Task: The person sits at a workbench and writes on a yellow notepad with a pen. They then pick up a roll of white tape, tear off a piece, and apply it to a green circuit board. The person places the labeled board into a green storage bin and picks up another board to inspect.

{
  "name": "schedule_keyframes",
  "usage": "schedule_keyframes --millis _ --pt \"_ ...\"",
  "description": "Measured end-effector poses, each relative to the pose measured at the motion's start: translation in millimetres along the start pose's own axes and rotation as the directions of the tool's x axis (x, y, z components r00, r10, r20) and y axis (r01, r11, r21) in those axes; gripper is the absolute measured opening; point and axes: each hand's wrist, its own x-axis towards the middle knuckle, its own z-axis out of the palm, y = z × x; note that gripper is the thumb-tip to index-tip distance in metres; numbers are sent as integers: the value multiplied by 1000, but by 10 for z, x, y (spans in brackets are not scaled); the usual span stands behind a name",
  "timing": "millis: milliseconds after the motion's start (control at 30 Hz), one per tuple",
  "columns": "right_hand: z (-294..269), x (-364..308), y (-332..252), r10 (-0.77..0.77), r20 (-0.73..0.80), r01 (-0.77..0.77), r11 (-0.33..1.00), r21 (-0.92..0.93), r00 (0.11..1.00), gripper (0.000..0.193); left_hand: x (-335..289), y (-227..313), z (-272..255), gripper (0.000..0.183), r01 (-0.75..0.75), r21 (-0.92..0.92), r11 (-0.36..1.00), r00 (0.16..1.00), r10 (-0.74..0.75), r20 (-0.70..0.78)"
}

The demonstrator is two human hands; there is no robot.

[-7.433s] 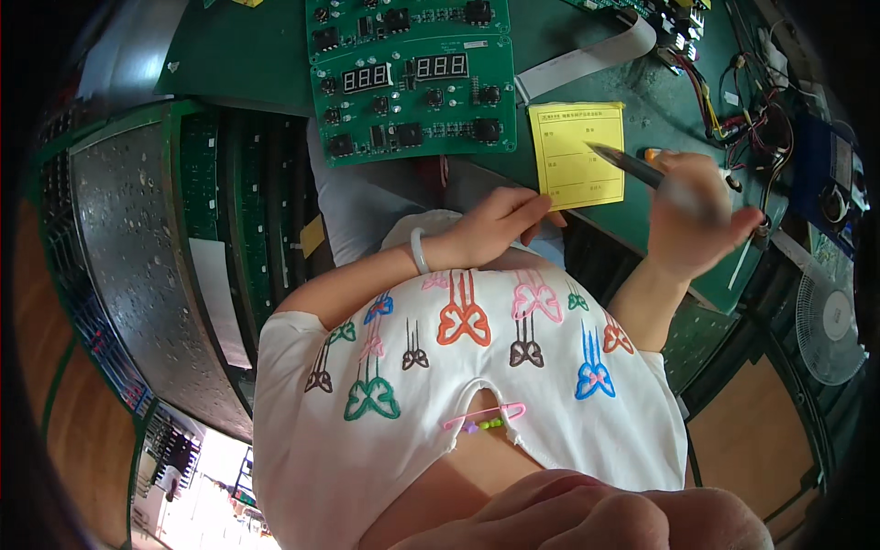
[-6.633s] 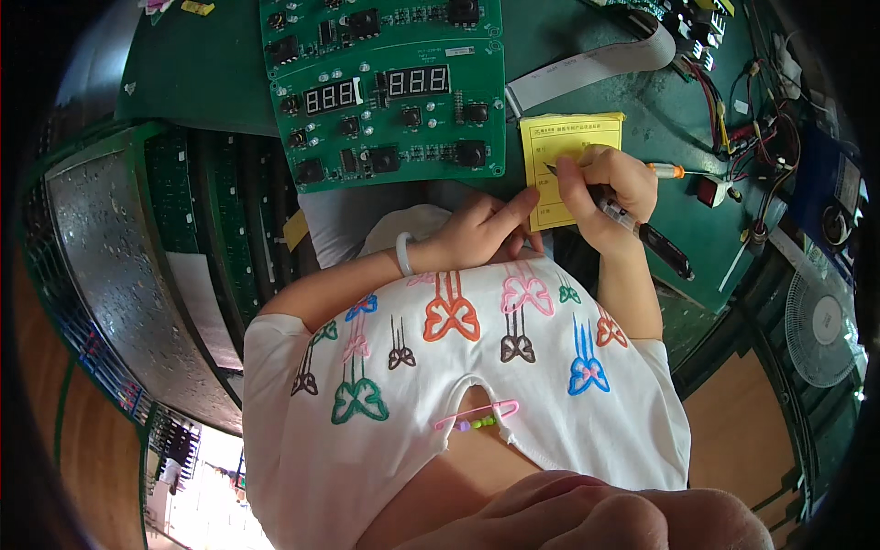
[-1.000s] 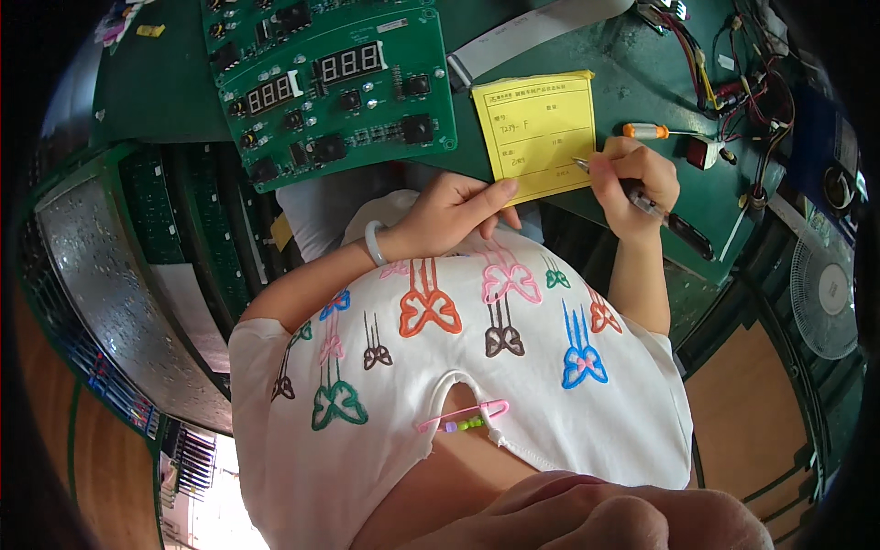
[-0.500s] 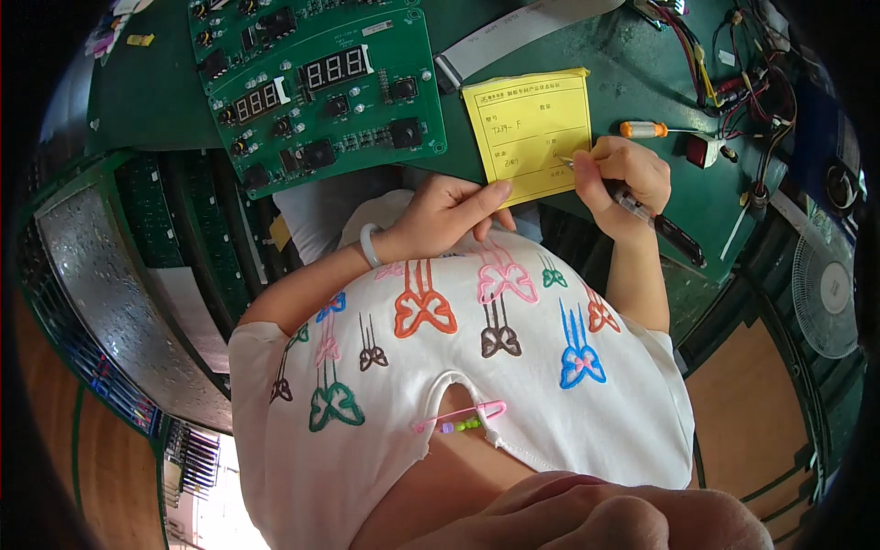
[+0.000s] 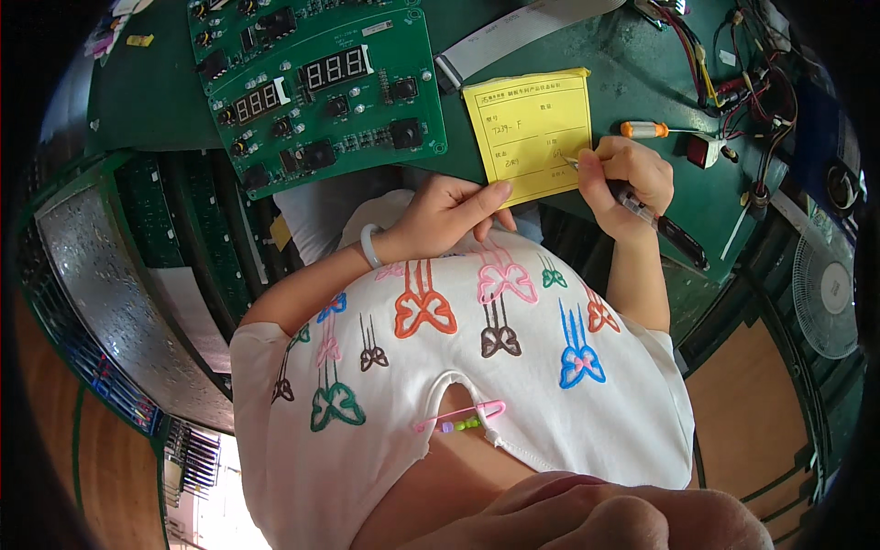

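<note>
From the head view, the newest thing I can spot is a few fresh strokes (image 5: 557, 154) in the lower right blank of the yellow slip (image 5: 532, 128); a second ago that blank was bare. I take it that one more entry is being filled in, with the blank above it still unwritten.

The slip lies at the near edge of the green bench (image 5: 642, 69), right of the circuit board (image 5: 321, 115). The left hand (image 5: 451, 215) pins its lower left corner, fingers clamped on it with the thumb on top. The right hand (image 5: 632, 179) has its fingers closed around a black-and-clear pen (image 5: 680, 240), its tip at those strokes.

As for writing, the slip carries a printed heading, ruled fields and two handwritten entries down its left side (neat enough, from here). The board's white sticker (image 5: 377, 29) is too small to read, and so is the faint print along the ribbon cable (image 5: 527, 37).
</note>
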Motion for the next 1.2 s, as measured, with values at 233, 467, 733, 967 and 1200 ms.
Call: schedule_keyframes --millis 233,467,733,967,1200 --pt "20 -25 12 14 -39 -13 1000 13 999 30 -1 -6 16 39 -8 -17 1000 1000 8 -12" --pt "32 -19 19 10 -77 -9 1000 16 997 30 10 -19 0 40 -20 14 1000 1000 20 -13" --pt "43 -24 29 -43 -95 40 999 -33 995 32 6 -22 6 38 -9 -9 1000 1000 9 -12" --pt "76 -25 36 -53 -152 49 998 -31 987 34 11 -7 14 38 -28 -19 999 999 28 -16" --pt "72 -33 40 -57 -138 51 998 -41 989 33 6 -4 12 38 -23 -19 1000 1000 22 -13"
